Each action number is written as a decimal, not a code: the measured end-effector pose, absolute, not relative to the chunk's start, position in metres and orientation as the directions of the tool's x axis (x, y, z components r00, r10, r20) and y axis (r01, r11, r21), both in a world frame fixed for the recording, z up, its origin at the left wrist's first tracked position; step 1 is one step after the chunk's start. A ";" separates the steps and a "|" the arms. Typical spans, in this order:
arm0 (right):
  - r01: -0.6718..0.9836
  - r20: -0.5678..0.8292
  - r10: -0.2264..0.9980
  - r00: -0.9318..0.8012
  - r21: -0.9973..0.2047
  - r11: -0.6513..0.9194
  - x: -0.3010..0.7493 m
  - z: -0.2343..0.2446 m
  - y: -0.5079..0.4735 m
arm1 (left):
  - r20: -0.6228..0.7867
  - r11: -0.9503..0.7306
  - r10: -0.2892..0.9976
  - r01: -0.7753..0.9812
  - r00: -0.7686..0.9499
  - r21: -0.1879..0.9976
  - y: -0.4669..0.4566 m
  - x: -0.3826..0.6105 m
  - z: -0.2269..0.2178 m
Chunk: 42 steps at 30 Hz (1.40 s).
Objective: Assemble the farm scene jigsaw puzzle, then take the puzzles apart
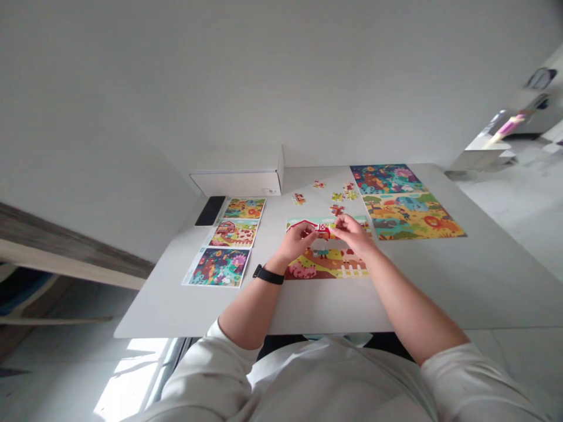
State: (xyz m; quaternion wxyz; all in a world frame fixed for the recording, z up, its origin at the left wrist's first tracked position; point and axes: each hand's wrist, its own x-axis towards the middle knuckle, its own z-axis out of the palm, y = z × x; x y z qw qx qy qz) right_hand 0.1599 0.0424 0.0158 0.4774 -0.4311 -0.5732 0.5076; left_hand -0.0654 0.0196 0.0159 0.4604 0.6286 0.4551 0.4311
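A partly built farm jigsaw point(326, 264) with a red barn lies on the white table point(461, 281) in front of me. Both hands rest over its upper middle. My left hand point(298, 239), with a black watch on the wrist, has its fingers curled and pinching at a red piece by the barn. My right hand point(353, 232) meets it from the right, fingers bent down onto the same spot. Whether the piece is lifted or lying flat I cannot tell. Loose pieces point(338, 209) lie just beyond my hands.
A finished animal jigsaw point(402, 202) lies at the right back. A picture sheet point(229, 243) with three images lies at the left, a black phone point(210, 210) beside it. A white box point(240, 173) stands against the wall. Shelves stand far right.
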 end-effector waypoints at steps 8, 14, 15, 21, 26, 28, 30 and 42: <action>0.049 0.099 0.989 -0.110 -0.993 0.105 0.164 0.010 0.043 | 0.065 -0.090 0.974 0.108 0.217 0.990 0.018 -0.061 0.017; 0.323 0.380 0.923 -0.057 -0.868 0.378 0.169 0.013 0.039 | -0.021 0.018 0.993 0.019 0.119 1.000 0.016 -0.063 0.024; 0.375 0.433 0.894 -0.111 -0.815 0.442 0.170 0.017 0.037 | -0.036 0.036 0.993 0.002 0.109 0.999 0.016 -0.064 0.025; 0.557 0.549 0.739 -0.391 -0.498 0.665 0.170 0.029 0.027 | -0.064 0.071 0.992 -0.064 0.109 0.995 0.016 -0.066 0.028; 0.579 0.549 0.747 -0.374 -0.491 0.651 0.169 0.025 0.030 | -0.079 0.088 0.990 -0.070 0.118 0.994 0.015 -0.064 0.027; 0.582 0.544 0.749 -0.378 -0.490 0.649 0.169 0.024 0.030 | -0.075 0.083 0.990 -0.060 0.119 0.995 0.015 -0.064 0.026; 0.583 0.548 0.744 -0.381 -0.483 0.654 0.168 0.024 0.029 | -0.064 0.070 0.991 -0.042 0.120 0.997 0.016 -0.064 0.024; 0.629 0.527 0.800 -0.288 -0.525 0.573 0.173 0.015 0.036 | 0.201 -0.157 0.969 0.275 -0.141 0.949 0.024 -0.081 0.022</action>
